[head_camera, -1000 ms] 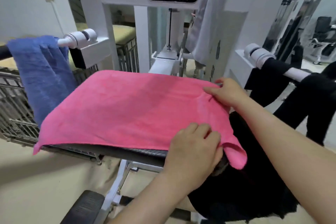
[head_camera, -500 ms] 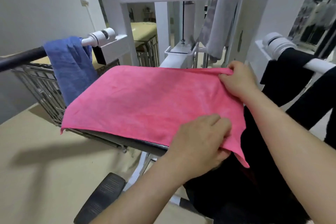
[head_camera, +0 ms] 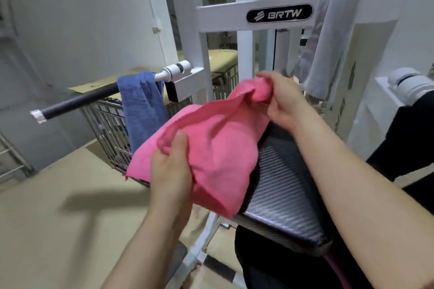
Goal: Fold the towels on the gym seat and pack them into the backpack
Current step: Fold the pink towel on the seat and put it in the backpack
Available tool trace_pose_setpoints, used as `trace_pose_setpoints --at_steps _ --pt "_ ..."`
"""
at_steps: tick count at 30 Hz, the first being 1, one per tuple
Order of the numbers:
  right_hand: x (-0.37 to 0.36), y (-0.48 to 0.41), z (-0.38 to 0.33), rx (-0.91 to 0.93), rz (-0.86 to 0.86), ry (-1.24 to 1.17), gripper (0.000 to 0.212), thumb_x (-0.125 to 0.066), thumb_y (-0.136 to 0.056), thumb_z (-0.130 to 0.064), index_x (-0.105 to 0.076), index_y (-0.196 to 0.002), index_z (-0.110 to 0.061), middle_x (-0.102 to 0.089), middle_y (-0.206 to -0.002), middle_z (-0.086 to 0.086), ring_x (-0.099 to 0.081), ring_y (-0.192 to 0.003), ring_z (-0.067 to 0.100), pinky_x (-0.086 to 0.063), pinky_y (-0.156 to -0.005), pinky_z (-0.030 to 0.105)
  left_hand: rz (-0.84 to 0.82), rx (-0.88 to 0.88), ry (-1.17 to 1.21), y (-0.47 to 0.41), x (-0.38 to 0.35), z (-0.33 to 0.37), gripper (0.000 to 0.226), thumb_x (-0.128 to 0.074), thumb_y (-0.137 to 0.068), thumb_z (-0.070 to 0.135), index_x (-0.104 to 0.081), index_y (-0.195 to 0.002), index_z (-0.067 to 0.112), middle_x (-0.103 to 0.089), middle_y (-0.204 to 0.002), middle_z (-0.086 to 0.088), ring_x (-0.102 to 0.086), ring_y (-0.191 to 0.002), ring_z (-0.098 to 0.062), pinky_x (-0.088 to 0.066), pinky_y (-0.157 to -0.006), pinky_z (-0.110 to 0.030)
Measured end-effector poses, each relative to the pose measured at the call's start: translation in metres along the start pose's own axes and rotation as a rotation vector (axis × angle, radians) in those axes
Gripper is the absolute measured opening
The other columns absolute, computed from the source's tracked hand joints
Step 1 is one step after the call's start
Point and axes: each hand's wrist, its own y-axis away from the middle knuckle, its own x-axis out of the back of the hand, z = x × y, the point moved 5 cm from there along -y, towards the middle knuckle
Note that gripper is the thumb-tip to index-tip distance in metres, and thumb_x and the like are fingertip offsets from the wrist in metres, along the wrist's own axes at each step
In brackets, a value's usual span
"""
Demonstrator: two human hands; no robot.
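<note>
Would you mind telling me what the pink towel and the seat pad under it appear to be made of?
Pink towel: soft matte cloth, probably microfibre or terry; it bunches into limp folds in the left hand and right hand. Seat pad: likely vinyl or faux leather over padding, dark with a slight sheen and a fine woven, carbon-fibre-like pattern; the filling is hidden.

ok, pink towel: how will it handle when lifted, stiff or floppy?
Likely floppy: the pink towel bunches and sags between the left hand and right hand. Probably light, since fingertip pinches hold it up. Its loose edge droops off the seat, so expect it to drape rather than keep a fold.
</note>
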Motion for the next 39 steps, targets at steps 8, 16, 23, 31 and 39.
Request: trace_pose_setpoints --at_steps 8,16,23,31,39 --pt "-0.02 -0.035 0.049 0.276 -0.017 1.652 0.058 -0.045 -0.092 -0.046 -0.034 -0.144 -0.021 -0.052 -0.134 0.018 -0.045 -0.124 0.037 -0.04 -0.1 0.046 -0.058 -0.514 -1.031 -0.018 0.057 -0.011 0.035 -0.07 -0.08 0.023 -0.058 -0.113 0.023 -0.055 -0.103 0.003 -0.053 -0.093 -0.018 -0.044 -0.084 -0.035" --pt "0.04 -0.044 0.026 0.216 -0.058 1.317 0.01 -0.072 -0.079 -0.016 -0.068 -0.083 -0.009 -0.064 -0.075 0.003 -0.057 -0.072 0.018 -0.044 -0.068 0.03 -0.519 -0.682 -1.115 0.022 0.009 -0.04 0.019 -0.054 -0.088 0.042 -0.066 -0.09 0.028 -0.058 -0.083 0.01 -0.055 -0.077 -0.016 -0.048 -0.061 -0.033" --pt "0.06 -0.037 0.022 0.204 0.108 0.646 0.015 -0.064 -0.078 -0.012 -0.056 -0.067 -0.018 -0.055 -0.066 0.001 -0.051 -0.066 0.015 -0.042 -0.064 0.031 -0.666 -0.325 -0.955 0.035 -0.029 -0.035 0.018 -0.059 -0.081 0.038 -0.069 -0.086 0.024 -0.069 -0.075 0.007 -0.06 -0.071 -0.007 -0.048 -0.069 -0.029" --pt "0.13 -0.01 -0.02 -0.02 0.285 1.797 0.016 -0.055 -0.08 -0.031 -0.062 -0.084 -0.017 -0.065 -0.093 0.009 -0.057 -0.086 0.031 -0.05 -0.079 0.037 -1.101 0.008 -0.58 0.12 -0.078 -0.036 0.012 -0.061 -0.088 0.027 -0.071 -0.088 0.02 -0.07 -0.072 0.008 -0.062 -0.067 0.002 -0.053 -0.072 -0.021" --pt "0.003 0.009 0.034 0.373 -0.516 1.649 0.039 -0.052 -0.082 -0.004 -0.065 -0.113 -0.025 -0.064 -0.114 -0.002 -0.057 -0.107 0.019 -0.046 -0.096 0.035 -0.289 -0.515 -1.404 0.026 -0.014 -0.038 0.039 -0.047 -0.09 0.043 -0.059 -0.115 0.015 -0.057 -0.098 -0.009 -0.056 -0.091 -0.031 -0.046 -0.075 -0.041"
